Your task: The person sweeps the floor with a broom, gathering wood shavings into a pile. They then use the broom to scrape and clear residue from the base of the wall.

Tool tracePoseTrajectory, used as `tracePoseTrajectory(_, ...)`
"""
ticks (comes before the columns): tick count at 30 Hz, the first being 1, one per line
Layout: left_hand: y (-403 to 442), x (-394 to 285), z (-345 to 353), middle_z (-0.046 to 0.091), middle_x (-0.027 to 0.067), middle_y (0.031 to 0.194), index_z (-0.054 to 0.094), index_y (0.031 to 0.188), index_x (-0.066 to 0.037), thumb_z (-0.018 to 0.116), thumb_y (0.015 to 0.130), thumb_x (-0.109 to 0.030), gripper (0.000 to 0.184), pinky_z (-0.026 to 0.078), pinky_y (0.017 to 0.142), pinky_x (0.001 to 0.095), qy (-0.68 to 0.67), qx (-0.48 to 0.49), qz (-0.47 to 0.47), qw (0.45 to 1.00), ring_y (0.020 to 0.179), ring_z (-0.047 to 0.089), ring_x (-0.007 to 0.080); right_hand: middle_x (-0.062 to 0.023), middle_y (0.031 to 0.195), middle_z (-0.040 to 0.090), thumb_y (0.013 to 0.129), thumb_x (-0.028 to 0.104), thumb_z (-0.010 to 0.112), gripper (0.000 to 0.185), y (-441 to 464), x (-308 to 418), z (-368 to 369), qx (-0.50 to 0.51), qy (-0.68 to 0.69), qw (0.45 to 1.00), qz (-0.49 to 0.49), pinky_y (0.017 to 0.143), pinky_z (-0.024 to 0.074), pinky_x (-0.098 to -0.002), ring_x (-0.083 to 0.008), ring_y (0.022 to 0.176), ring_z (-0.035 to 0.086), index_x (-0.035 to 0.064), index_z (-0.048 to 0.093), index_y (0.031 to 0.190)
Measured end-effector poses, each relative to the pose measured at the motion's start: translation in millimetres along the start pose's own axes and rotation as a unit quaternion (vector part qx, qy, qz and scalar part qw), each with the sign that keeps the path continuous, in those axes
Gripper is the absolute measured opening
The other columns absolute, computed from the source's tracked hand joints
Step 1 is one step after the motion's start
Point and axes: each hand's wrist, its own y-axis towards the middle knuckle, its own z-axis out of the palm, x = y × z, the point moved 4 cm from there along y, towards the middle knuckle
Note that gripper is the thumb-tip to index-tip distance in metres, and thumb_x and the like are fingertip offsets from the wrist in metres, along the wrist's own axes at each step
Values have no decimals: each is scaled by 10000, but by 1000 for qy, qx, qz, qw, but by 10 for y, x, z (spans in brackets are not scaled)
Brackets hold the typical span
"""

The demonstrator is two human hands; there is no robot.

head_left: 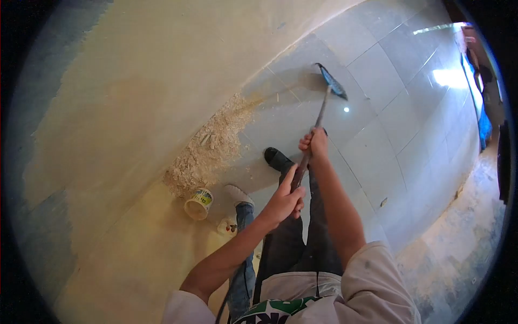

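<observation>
Both of my hands grip one long wooden handle. My left hand (284,202) is closed around its lower part, near my body, with the thumb lying along the handle. Farther up, my right hand (315,143) is wrapped round the handle (322,110). At the far end is a dark, flat metal blade (332,82), above the grey tiled floor (372,135); whether it touches the tiles I cannot tell. Left of the tool, a heap of pale crumbly debris (208,148) lies along the foot of the wall.
A white bucket (198,205) with a printed label stands at the heap's near end. Beside me is another person's leg in blue jeans (244,221) with a light shoe (237,194). My dark boot (277,158) is on the tiles. Blue material (484,127) hangs at the right.
</observation>
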Motion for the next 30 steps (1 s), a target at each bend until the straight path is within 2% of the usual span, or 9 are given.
tracePoseTrajectory(1, 31, 95, -57, 382, -19, 623, 191, 1394, -91, 449, 913, -170, 551, 367, 413, 207, 2, 2, 1, 1000, 540, 398, 80, -60, 637, 418, 922, 242, 397, 199, -62, -86, 66, -27, -40, 999, -20, 359, 312, -283, -150, 441, 387, 114, 310, 797)
tracePoseTrajectory(3, 125, 480, -291, 329, -48, 601, 379, 1267, -73, 459, 914, -190, 380, 289, 382, 189, -256, -29, -116, 959, 490, 325, 55, -63, 642, 417, 925, 268, 407, 197, 210, -564, -171, -35, -169, 985, -20, 358, 325, -286, -168, 441, 419, 115, 340, 821)
tracePoseTrajectory(7, -279, 886, -754, 268, -59, 581, 486, 1022, -82, 480, 912, -231, 186, 205, 372, 182, -223, -134, -93, 961, 450, 266, 40, -140, 679, 496, 913, 226, 427, 215, 13, -1348, -72, -106, -443, 880, -134, 458, 452, -390, -297, 515, 527, 49, 406, 1034)
tracePoseTrajectory(10, -922, 970, -1038, 276, -58, 579, 480, 1004, -87, 459, 927, -231, 164, 192, 355, 182, -212, -214, -117, 947, 437, 259, 33, -274, 998, 535, 904, 195, 410, 397, -466, -2101, 160, -20, -475, 879, 15, 695, 464, -438, -374, 939, 558, -16, 323, 1229)
tracePoseTrajectory(11, -1133, 993, -1105, 280, -56, 581, 478, 1017, -91, 449, 934, -230, 165, 191, 348, 182, -205, -238, -121, 942, 435, 255, 31, -300, 1002, 532, 894, 201, 426, 446, -560, -2488, 171, 20, -494, 865, -89, 769, 443, -457, -414, 951, 547, -34, 287, 1247)
tracePoseTrajectory(18, -1913, 1215, -1285, 296, -50, 578, 440, 1148, -106, 404, 952, -230, 234, 210, 341, 174, -279, -273, -87, 916, 406, 238, 35, -292, 976, 548, 866, 208, 458, 558, -1315, -3423, 584, 209, -553, 790, 162, 798, 441, -458, -417, 918, 563, -62, 198, 1279)
tracePoseTrajectory(21, -2035, 1151, -1048, 429, 15, 576, 448, 1151, -46, 477, 921, -225, 292, 400, 412, 204, -402, -154, -81, 899, 471, 450, 121, -254, 894, 576, 865, 204, 458, 558, -1601, -2985, 583, 254, -533, 780, 208, 706, 472, -444, -379, 809, 601, -66, 202, 1281)
tracePoseTrajectory(23, -2051, 954, -677, 499, 52, 659, 446, 1161, -43, 489, 913, -227, 311, 444, 495, 251, -360, -145, -146, 910, 590, 524, 173, -219, 808, 591, 870, 215, 457, 532, -1596, -2834, 410, 247, -531, 810, -22, 581, 479, -434, -338, 672, 614, -52, 233, 1273)
tracePoseTrajectory(30, -1359, 748, -769, 618, 132, 967, 486, 1150, -58, 428, 920, -293, 333, 465, 787, 325, -125, -101, -91, 983, 914, 597, 212, -54, 645, 478, 925, 201, 447, 469, -1332, -192, 41, 293, -469, 777, 301, 478, 465, -358, -181, 539, 515, 123, 238, 1337)
